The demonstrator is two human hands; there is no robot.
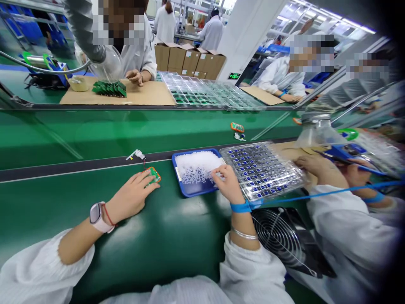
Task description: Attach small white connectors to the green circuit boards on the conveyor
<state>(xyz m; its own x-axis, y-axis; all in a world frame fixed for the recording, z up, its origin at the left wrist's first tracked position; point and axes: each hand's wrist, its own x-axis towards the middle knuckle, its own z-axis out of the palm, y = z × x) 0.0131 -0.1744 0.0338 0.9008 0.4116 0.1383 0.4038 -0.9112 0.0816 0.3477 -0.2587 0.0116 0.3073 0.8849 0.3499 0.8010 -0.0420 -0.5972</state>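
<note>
**Work looks partway**

The left hand (130,196), loosely spread, rests on an orange-rimmed green circuit board (155,175) at nine o'clock from a blue plastic tray (196,191). A white plastic part (139,155), apparently wired, lies outside at ten o'clock. The right hand (228,181) pinches over plentiful small white pieces (196,161); its hold, I cannot tell.

You wear a white smock (186,291) with gathered cuffs (82,265), a pink-banded smartwatch (95,213) and thin red cord bracelet (108,214) on your left, a blue corded wrist strap (240,207) and silver bangle (245,234) on your right.
</note>
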